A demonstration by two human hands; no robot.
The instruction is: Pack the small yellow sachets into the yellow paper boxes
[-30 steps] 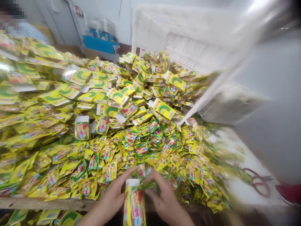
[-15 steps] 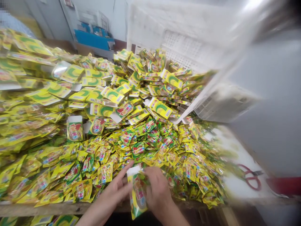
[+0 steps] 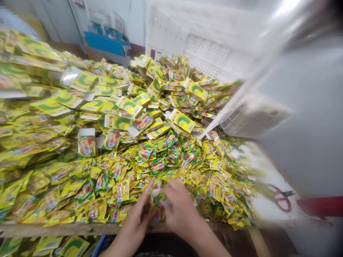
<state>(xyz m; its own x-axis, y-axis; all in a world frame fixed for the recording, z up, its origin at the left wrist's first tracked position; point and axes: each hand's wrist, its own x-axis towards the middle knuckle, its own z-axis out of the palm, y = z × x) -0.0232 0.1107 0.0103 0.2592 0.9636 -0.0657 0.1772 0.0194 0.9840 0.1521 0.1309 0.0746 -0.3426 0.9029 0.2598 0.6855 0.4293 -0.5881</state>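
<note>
Between my two hands, near the table's front edge, is a small candy box [image 3: 158, 213], mostly covered by my fingers and blurred. Its white flap [image 3: 155, 192] shows at the upper end. My left hand [image 3: 139, 214] grips the box from the left side. From the right, my right hand [image 3: 178, 208] has its bent fingers closed at the flap end. Whether a packet is inside the box cannot be seen. Just beyond my fingers lies a heap of small yellow and green candy packets [image 3: 158, 166].
Behind the packets, yellow candy boxes [image 3: 128, 105] with white flaps spill from a tipped white plastic crate [image 3: 214, 50]. Red-handled scissors [image 3: 284, 201] lie at the right by a red object [image 3: 321, 207]. More boxes [image 3: 72, 246] sit below the table edge [image 3: 66, 228].
The box has moved from upright and plainly visible to lower, more hidden between my hands. My right fingers have come to its top flap. The view has shifted slightly.
</note>
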